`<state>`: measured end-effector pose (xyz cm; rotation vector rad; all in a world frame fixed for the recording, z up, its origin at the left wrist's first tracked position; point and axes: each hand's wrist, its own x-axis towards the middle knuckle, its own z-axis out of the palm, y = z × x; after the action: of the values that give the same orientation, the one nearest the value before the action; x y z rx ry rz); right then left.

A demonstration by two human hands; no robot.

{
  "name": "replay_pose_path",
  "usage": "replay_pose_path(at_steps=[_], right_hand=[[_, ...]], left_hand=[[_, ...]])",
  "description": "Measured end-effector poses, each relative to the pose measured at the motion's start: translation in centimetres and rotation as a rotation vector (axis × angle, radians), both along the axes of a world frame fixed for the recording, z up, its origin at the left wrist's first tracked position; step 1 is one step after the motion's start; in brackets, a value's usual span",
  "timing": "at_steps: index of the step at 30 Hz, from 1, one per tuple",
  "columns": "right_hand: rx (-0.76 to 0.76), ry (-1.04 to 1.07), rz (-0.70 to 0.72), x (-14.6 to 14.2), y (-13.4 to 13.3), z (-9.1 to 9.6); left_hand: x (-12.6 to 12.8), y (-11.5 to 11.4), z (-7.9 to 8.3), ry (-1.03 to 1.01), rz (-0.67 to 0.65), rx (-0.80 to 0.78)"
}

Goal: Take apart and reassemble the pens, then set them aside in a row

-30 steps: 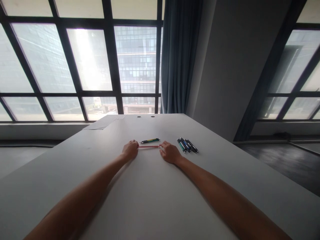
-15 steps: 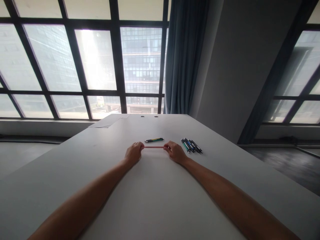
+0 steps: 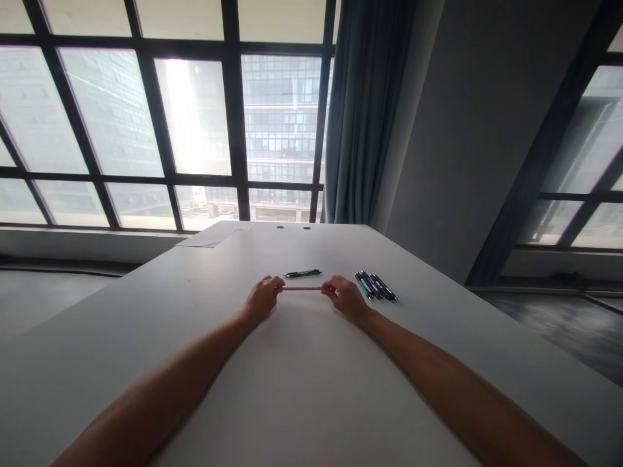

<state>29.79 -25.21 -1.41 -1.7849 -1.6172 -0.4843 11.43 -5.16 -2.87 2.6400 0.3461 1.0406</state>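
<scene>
A thin red pen (image 3: 302, 288) lies level between my two hands, just above the white table (image 3: 292, 389). My left hand (image 3: 263, 298) pinches its left end with closed fingers. My right hand (image 3: 344, 298) pinches the right end the same way. Just beyond the red pen a green and yellow pen (image 3: 302, 274) lies flat on the table. To the right of my right hand sits a small bunch of dark pens (image 3: 376, 285), side by side.
A sheet of paper (image 3: 214, 236) lies at the table's far left corner, near two round cable holes (image 3: 293, 227). Large windows and a blue curtain (image 3: 360, 117) stand behind the table. Dark floor drops off to the right.
My hands have stayed on the red pen's ends and come slightly closer together. The view has shifted a little to the left and down.
</scene>
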Motion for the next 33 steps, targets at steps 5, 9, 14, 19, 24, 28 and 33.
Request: replay_pose_path(at_steps=[5,9,14,19,24,28,33], right_hand=[[0.034,0.013,-0.004,0.0,0.3,-0.1],[0.078,0.045,0.012,-0.2,0.5,-0.1],[0.113,0.144,0.030,-0.2,0.6,-0.2],[0.073,0.170,0.028,-0.3,0.4,-0.2],[0.056,0.160,0.008,-0.1,0.4,-0.2],[0.017,0.135,-0.072,0.1,0.4,-0.3],[-0.014,0.124,-0.154,0.2,0.4,-0.4]], left_hand=[[0.1,-0.1,0.0,-0.008,-0.060,0.064],[0.0,-0.4,0.1,0.042,-0.095,0.095],[-0.2,-0.8,0.5,0.077,-0.038,0.072],[-0.4,-1.2,0.9,0.084,-0.004,0.045],[-0.4,-1.3,1.0,0.077,0.002,0.055],[-0.3,-1.1,0.9,0.073,-0.004,0.066],[-0.4,-1.1,1.0,0.052,-0.017,0.034]])
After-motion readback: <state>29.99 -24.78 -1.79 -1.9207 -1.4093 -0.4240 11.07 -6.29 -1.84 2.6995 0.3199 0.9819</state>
